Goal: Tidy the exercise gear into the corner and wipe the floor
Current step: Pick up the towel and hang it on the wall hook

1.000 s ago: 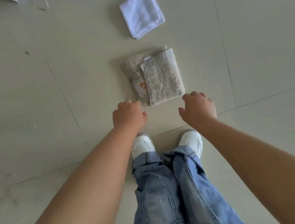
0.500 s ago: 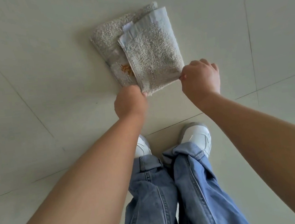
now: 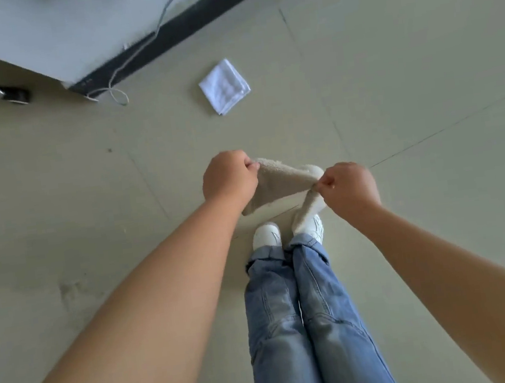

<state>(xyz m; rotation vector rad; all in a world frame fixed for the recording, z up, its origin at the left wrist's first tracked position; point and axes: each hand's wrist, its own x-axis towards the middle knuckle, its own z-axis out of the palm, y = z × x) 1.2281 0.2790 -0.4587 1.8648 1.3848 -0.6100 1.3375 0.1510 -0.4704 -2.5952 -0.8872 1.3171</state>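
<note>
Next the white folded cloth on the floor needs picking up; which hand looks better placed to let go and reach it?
Left, probably. The left hand pinches the beige towel almost directly below the white cloth; the right hand is farther off.

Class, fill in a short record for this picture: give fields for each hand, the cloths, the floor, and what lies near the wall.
left hand: left hand pinches one end of the beige towel
right hand: right hand pinches the other end
beige towel: held off the floor, stretched between both hands, part hanging down over the shoes
white cloth: white cloth lies folded on the floor, apart from the hands
near wall: a thin cord loops on the floor by the dark baseboard
</note>
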